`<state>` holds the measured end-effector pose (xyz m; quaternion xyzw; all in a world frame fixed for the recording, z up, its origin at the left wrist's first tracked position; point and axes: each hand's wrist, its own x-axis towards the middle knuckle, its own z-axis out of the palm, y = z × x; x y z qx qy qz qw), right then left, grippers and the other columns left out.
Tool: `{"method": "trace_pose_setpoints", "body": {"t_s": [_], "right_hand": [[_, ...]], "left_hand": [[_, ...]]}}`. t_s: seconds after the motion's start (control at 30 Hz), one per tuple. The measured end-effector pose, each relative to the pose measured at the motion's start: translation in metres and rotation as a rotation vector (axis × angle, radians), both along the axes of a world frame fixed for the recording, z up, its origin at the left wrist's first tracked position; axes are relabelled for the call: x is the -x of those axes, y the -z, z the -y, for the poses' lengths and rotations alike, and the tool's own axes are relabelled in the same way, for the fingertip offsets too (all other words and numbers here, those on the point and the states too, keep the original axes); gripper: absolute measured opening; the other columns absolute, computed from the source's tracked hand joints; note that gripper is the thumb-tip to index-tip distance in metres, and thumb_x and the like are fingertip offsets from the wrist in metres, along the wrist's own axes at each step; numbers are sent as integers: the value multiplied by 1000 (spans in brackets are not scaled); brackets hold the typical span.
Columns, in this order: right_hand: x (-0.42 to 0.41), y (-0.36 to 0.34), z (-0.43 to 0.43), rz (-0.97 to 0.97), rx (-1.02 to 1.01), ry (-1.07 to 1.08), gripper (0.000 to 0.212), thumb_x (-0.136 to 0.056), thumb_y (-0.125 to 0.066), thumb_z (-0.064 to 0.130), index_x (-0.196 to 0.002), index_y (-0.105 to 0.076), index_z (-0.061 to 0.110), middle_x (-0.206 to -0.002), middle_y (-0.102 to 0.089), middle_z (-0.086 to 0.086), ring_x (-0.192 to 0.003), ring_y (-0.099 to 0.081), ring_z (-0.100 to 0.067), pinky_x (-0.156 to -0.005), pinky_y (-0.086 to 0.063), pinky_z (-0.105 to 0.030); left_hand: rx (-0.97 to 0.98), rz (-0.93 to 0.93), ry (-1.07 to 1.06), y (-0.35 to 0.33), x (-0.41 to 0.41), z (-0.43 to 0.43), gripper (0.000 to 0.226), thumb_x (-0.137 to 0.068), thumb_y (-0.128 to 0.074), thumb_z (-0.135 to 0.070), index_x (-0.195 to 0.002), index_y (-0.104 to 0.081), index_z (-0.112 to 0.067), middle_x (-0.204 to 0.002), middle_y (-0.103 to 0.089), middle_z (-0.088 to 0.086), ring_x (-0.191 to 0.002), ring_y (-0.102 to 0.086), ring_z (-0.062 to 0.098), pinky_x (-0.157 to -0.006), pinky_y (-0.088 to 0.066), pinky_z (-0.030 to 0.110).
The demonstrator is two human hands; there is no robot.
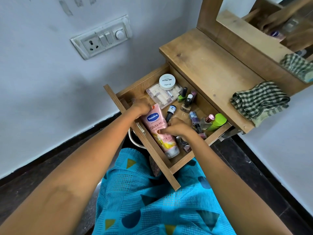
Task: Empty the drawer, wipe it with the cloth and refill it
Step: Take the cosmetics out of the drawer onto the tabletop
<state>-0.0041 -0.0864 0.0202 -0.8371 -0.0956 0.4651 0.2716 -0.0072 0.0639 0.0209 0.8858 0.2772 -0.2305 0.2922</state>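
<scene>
The wooden drawer [157,155] is pulled out over my lap and holds cosmetics. A pink lotion tube [155,122] lies along its left side. My left hand [141,107] grips the tube's far end. My right hand [177,127] curls round the tube's middle from the right. Behind the tube lie a white round jar [167,81] on a clear plastic case [160,96], several nail polish bottles [186,100] and a green bottle [217,122]. The checked cloth [259,102] lies folded on the dresser top.
The wooden dresser top [208,65] stretches behind the drawer, with a mirror [284,19] above it. A wall switch panel [101,38] is at the left. A metal handle [133,141] shows under the drawer front. The floor is dark.
</scene>
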Motion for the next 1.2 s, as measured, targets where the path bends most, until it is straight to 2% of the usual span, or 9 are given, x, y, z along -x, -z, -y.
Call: {"method": "trace_pose_setpoints", "body": {"t_s": [0.23, 0.37, 0.47, 0.6, 0.7, 0.73, 0.9, 1.07, 1.2], "right_hand": [[-4, -35, 2, -59, -183, 99, 33, -84, -66, 22, -110, -60, 3, -78, -61, 4, -61, -53, -2, -45, -42, -9], [-10, -52, 10, 16, -257, 61, 58, -75, -75, 19, -126, -49, 8, -117, -59, -3, -93, -55, -12, -73, -46, -18], [-19, -59, 16, 160, -203, -1, 89, -66, -81, 20, -139, -32, 11, -135, -48, -5, -118, -49, -20, -103, -40, -33], [-31, -67, 25, 405, -104, -5, 88, -63, -81, 23, -138, -34, 20, -134, -49, -3, -119, -50, -23, -100, -42, -43], [-43, -75, 34, 504, -135, 69, 84, -66, -79, 20, -137, -36, 18, -134, -48, -5, -118, -51, -23, -98, -44, -41], [-48, -79, 38, 517, -154, 107, 82, -67, -79, 18, -138, -36, 17, -134, -48, -6, -116, -51, -23, -97, -45, -38], [-79, -94, 59, 635, -161, 250, 77, -70, -77, 15, -138, -39, 14, -134, -52, -4, -112, -54, -21, -90, -45, -32], [-112, -94, 81, 717, -93, 314, 73, -73, -76, 15, -137, -41, 13, -133, -48, -6, -112, -52, -20, -90, -40, -23], [-130, -88, 101, 804, -47, 350, 73, -72, -76, 17, -136, -42, 9, -131, -41, -12, -119, -46, -23, -102, -33, -23]], "left_hand": [[233, 143, -307, -18, -5, -9, 29, -95, -45, -15, -116, -54, 2, -121, -58, 17, -111, -57, 28, -71, -46, 25], [333, 200, -474, -30, -14, -15, 31, -94, -49, -18, -117, -54, 1, -124, -57, 18, -111, -57, 29, -87, -48, 37], [355, 255, -526, -38, -25, -14, 35, -94, -49, -18, -119, -52, 6, -124, -56, 21, -112, -56, 30, -81, -47, 35], [473, 364, -619, -49, -45, -5, 35, -93, -52, -13, -121, -50, 6, -120, -58, 17, -93, -59, 22, -67, -47, 28], [682, 446, -713, -60, -61, 6, 6, -91, -54, -7, -87, -57, -4, -75, -66, 2, -51, -62, 5, -48, -50, 22], [737, 468, -746, -63, -67, 9, 16, -90, -54, -4, -75, -52, -8, -59, -64, -3, -38, -57, 2, -46, -50, 20], [1086, 539, -883, -72, -96, 34, 16, -89, -50, 4, -74, -47, -2, -78, -58, 9, -68, -59, 19, -85, -49, 32], [1152, 466, -786, -73, -115, 80, 15, -89, -52, 3, -75, -51, -4, -58, -65, 1, -37, -59, 9, -46, -53, 21], [1133, 473, -728, -69, -128, 115, 18, -87, -52, 7, -71, -51, -2, -58, -60, 4, -34, -57, 5, -38, -49, 15]]}}
